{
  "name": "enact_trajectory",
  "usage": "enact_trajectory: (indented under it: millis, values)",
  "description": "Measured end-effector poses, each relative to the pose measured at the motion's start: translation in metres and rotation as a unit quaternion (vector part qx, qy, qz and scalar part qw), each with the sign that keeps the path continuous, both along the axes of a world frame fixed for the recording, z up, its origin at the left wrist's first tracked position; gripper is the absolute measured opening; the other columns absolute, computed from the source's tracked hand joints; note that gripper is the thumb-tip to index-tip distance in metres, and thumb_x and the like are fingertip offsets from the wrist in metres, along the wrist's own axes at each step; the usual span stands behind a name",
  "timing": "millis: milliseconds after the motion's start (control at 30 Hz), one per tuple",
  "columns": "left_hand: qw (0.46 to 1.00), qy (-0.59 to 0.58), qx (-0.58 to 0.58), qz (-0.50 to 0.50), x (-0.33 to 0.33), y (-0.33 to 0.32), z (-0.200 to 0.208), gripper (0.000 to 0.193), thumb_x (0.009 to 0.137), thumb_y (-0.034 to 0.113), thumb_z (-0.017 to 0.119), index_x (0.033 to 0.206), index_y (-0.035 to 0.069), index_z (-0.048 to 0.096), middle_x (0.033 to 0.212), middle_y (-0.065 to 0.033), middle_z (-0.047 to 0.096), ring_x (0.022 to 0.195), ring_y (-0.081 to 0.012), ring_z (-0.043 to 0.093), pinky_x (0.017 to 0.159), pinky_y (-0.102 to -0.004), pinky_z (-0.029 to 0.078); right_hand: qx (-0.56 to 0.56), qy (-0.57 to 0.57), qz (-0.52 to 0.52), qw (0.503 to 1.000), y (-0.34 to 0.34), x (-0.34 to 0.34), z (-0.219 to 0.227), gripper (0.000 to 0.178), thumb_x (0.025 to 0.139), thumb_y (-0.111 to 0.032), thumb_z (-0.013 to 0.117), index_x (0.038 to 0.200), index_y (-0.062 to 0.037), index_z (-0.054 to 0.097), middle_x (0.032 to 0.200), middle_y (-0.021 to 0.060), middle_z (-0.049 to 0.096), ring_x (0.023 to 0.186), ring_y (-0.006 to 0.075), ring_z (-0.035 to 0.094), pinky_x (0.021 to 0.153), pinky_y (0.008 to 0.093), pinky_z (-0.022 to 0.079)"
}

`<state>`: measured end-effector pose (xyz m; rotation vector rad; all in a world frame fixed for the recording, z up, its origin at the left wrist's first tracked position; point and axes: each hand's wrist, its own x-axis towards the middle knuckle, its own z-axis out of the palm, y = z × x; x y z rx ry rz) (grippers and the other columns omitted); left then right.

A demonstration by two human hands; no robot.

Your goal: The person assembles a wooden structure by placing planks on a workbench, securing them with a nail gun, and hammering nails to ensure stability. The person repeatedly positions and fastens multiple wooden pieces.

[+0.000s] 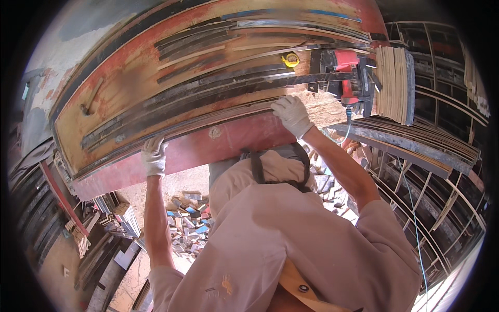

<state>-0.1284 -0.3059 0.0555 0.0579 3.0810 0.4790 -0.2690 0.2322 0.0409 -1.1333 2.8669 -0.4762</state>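
Note:
Both my hands wear white work gloves and lie along the front edge of a red-and-tan workbench. Near its left part, my left hand has its fingers curled over a long thin wooden strip at that edge. Farther right, my right hand grips the same edge strip, fingers bent over it and thumb side hidden. The red side panel of the bench drops below the strip toward my lap. Just behind the strip lie long dark boards, roughly parallel to it.
A yellow tape measure and a red-and-black power tool with a thin hose sit on the bench's right. A hammer lies at the left. Stacked boards stand beyond the tool. Wood offcuts litter the floor; racks line the right.

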Motion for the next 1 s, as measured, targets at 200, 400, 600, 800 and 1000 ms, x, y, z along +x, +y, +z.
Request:
enact_trajectory:
  millis: [200,400,600,800,1000]
  values:
    - [1.0,-0.005,-0.001,0.03,0.008,-0.016,-0.005,0.033,0.08,0.009,0.086,0.112,0.013,0.078,0.113,-0.0058,0.078,0.107,-0.0313,0.07,0.096,-0.0452,0.056,-0.021,-0.074,-0.03,0.997,-0.006,-0.028,0.012,0.044,0.091,-0.042,0.077,0.123,-0.0129,0.071,0.11,0.0089,0.07,0.108,0.0343,0.063,0.094,0.0489,0.051]
    - [0.997,-0.054,-0.041,0.043,0.007,-0.009,0.014,0.049,0.081,0.01,0.086,0.128,0.014,0.071,0.122,-0.0095,0.074,0.113,-0.0335,0.068,0.1,-0.0482,0.055,0.078,-0.209,-0.316,0.922,0.023,-0.159,0.01,0.087,0.084,-0.05,0.087,0.143,0.004,0.053,0.126,0.0286,0.067,0.116,0.0464,0.068,0.097,0.0519,0.056]
    - [0.997,0.027,-0.03,0.073,-0.01,0.065,0.043,0.068,0.083,0.025,0.09,0.144,0.016,0.062,0.138,-0.0102,0.067,0.129,-0.0355,0.062,0.111,-0.0509,0.052,0.072,-0.257,-0.4,0.877,0.005,-0.185,-0.053,0.095,0.079,-0.051,0.087,0.143,0.0088,0.05,0.129,0.0268,0.071,0.118,0.0378,0.072,0.102,0.0444,0.058]
    - [0.958,0.022,0.229,0.17,-0.053,0.215,0.076,0.055,0.092,0.006,0.085,0.143,0.005,0.066,0.134,-0.0109,0.071,0.124,-0.0241,0.066,0.109,-0.037,0.053,-0.235,-0.363,-0.446,0.784,0.044,-0.164,0.023,0.051,0.089,-0.035,0.08,0.128,-0.0031,0.07,0.106,0.0096,0.077,0.086,0.0143,0.071,0.072,0.029,0.058]
    - [0.717,-0.18,0.631,0.237,-0.102,0.355,0.111,0.042,0.104,0.014,0.072,0.142,-0.001,0.064,0.128,-0.011,0.073,0.115,-0.0183,0.07,0.098,-0.0325,0.058,-0.311,-0.438,-0.224,0.813,0.058,-0.082,0.122,0.039,0.096,-0.028,0.075,0.126,-0.0034,0.069,0.106,0.0071,0.073,0.089,0.0187,0.072,0.078,0.0343,0.058]
